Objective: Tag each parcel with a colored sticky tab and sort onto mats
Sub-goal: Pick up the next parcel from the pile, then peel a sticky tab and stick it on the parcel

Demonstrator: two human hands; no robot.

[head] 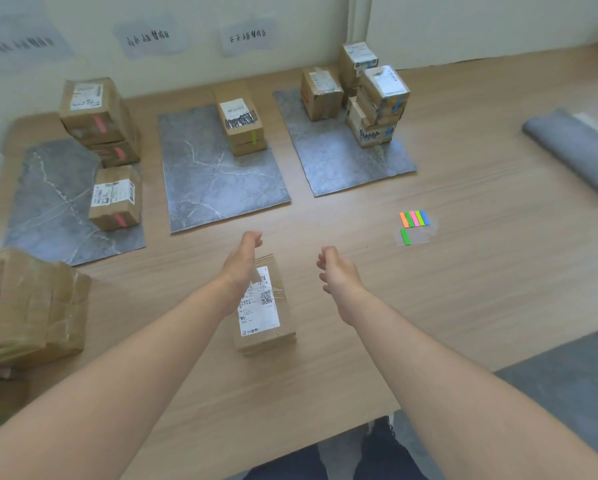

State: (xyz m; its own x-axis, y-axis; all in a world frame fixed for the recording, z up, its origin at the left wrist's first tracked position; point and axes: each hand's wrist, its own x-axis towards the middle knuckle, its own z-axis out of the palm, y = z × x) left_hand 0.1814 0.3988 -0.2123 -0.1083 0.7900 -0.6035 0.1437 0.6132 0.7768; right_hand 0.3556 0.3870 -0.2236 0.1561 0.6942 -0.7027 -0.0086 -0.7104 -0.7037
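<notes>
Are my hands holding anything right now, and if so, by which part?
Nothing is held. The right hand is clear of the parcel, fingers loosely curled; the left hand overlaps its left edge without gripping it.

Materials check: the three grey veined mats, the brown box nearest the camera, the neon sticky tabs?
Grey veined mats: probably thin marble-print vinyl or rubber sheet, matte; they lie flat with thin edges. Brown box: cardboard, matte, with a white paper label on top. Neon sticky tabs: thin film or paper, on a clear glossy backing sheet; which one is unclear.
</notes>
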